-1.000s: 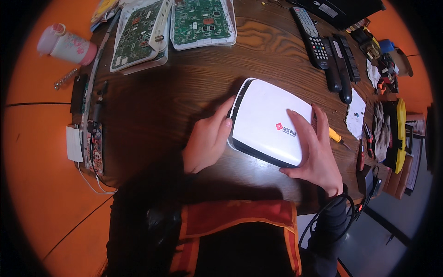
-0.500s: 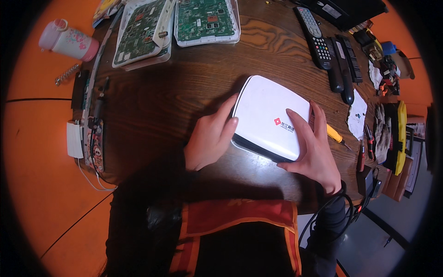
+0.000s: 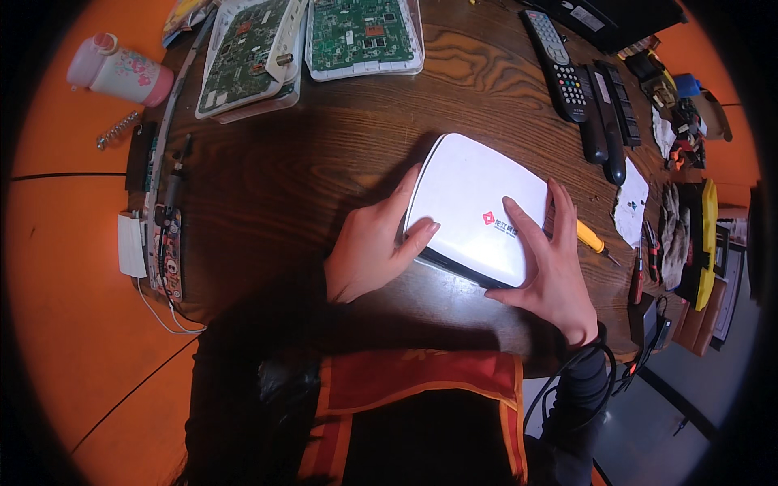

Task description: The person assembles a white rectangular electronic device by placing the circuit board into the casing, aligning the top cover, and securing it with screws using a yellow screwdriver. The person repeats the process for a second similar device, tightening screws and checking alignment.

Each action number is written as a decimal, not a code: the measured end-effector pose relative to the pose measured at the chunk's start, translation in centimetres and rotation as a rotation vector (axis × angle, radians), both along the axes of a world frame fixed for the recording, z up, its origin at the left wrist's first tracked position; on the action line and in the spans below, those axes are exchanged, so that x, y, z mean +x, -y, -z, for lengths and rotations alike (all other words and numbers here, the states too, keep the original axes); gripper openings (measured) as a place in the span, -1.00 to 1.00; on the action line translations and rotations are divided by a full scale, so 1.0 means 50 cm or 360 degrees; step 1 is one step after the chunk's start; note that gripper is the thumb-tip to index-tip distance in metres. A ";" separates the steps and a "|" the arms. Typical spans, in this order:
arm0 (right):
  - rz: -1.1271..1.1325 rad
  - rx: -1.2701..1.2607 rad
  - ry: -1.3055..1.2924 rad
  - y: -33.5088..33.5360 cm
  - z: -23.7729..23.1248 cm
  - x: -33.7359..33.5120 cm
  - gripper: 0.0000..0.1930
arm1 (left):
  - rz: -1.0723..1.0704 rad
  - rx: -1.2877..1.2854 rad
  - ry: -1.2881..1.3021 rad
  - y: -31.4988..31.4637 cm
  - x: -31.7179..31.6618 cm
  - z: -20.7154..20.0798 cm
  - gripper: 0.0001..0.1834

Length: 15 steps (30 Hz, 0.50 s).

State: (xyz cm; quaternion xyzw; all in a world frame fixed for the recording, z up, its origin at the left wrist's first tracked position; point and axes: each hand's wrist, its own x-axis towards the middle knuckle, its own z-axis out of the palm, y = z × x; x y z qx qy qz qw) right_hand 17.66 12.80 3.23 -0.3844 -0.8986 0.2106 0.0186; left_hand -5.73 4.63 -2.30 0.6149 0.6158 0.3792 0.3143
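Fingers (image 3: 408, 185) of the left hand (image 3: 365, 253) are gripping the left edge of a white case (image 3: 462, 182), partly open, with the thumb lying on its top and the other fingers running along its side, their tips partly hidden. The right hand (image 3: 559, 279) is spreading wide over the right part, its index finger resting on the top, its other fingers reaching over the right edge and its thumb pressing at the near edge. The case is sitting between both hands in the middle of the bench (image 3: 478, 105), showing a dark band along its near side.

Just right of it, a yellow-handled tool (image 3: 590, 235) is lying beside the right hand. Farther right, a white paper (image 3: 630, 206) is holding small bits. At the far right, a remote control (image 3: 557, 69) is lying near long black pieces (image 3: 604, 121). At the far left, two green circuit boards (image 3: 356, 36) are resting in white shells (image 3: 415, 36). Beyond the left edge, a pink-and-white bottle (image 3: 121, 71) is showing.
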 end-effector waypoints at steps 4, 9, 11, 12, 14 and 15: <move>-0.0006 -0.0076 -0.0051 0.001 -0.001 0.001 0.02 | 0.0042 0.0015 -0.0055 0.000 -0.003 -0.001 -0.35; 0.0013 -0.0089 0.0050 0.003 -0.007 0.000 0.01 | -0.0003 -0.0003 -0.0035 -0.002 0.000 -0.003 -0.37; 0.0004 -0.0056 0.0139 0.005 -0.007 0.001 0.02 | -0.0013 -0.0036 -0.0017 -0.001 0.001 -0.006 -0.38; -0.0005 -0.0030 0.0185 0.005 -0.006 0.002 0.03 | -0.0015 -0.0048 -0.0007 0.001 0.002 -0.007 -0.38; -0.0033 -0.0004 0.0243 0.007 -0.001 0.003 0.05 | -0.0021 -0.0087 0.0019 0.003 0.003 -0.008 -0.37; -0.0051 -0.0001 0.0254 0.007 0.001 0.004 0.06 | -0.0026 -0.0113 0.0033 0.004 0.004 -0.008 -0.37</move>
